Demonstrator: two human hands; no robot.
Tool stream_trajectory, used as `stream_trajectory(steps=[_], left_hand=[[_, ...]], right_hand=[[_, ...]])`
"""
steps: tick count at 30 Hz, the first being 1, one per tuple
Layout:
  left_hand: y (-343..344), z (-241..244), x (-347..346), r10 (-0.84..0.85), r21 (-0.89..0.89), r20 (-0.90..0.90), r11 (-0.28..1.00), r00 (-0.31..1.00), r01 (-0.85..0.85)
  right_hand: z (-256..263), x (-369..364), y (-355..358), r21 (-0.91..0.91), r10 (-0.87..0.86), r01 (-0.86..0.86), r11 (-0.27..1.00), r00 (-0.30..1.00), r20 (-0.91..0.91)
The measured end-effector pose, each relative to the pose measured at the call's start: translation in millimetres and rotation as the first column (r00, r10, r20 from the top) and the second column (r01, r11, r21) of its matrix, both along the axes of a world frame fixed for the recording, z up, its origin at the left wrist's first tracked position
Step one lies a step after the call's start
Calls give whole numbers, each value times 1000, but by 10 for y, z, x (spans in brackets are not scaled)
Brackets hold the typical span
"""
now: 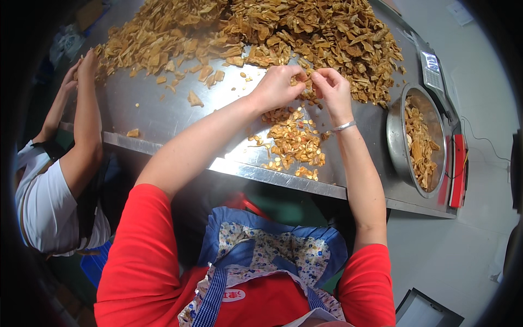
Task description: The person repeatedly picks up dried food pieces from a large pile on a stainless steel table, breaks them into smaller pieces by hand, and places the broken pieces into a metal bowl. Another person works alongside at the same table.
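Observation:
My left hand [282, 86] and my right hand [334, 92] meet above the steel tabletop, fingertips almost touching. Pinched between them is a small yellow-brown dried piece [309, 74], partly covered by the fingers. A silver bracelet circles my right wrist. Just below the hands lies a small pile of flat, pale yellow seed-like bits and fragments [296, 141], reaching towards the near table edge. Behind the hands rises a large heap of dried yellow-brown slices [327, 36], apparently a dried plant food. Several loose slices [195, 99] lie to the left.
On the right a steel bowl [394, 135] holds more dried slices. Beyond it stands a digital scale [432, 69] with a lit display; a red box-like object [458, 169] sits at the table's right end. At the left, another person's hands [83, 67] touch the heap.

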State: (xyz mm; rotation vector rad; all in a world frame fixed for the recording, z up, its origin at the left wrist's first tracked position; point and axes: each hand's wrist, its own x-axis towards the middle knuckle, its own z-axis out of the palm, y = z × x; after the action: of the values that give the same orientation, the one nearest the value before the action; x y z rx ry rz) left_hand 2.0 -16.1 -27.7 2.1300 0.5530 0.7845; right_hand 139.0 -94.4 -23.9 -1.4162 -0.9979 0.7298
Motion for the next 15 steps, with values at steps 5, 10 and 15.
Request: stream_trajectory(steps=[5, 10, 15], left_hand=[[69, 37, -20, -54, -506, 99, 857, 994, 97], [77, 63, -31, -58, -867, 263, 424, 963, 262], [-10, 52, 26, -85, -598, 149, 786, 985, 159]], right_hand=[[-21, -41, -18, 56, 25, -20, 998, 995, -99], [4, -32, 13, 85, 103, -79, 993, 939, -330], [86, -61, -44, -31, 57, -57, 998, 998, -16]])
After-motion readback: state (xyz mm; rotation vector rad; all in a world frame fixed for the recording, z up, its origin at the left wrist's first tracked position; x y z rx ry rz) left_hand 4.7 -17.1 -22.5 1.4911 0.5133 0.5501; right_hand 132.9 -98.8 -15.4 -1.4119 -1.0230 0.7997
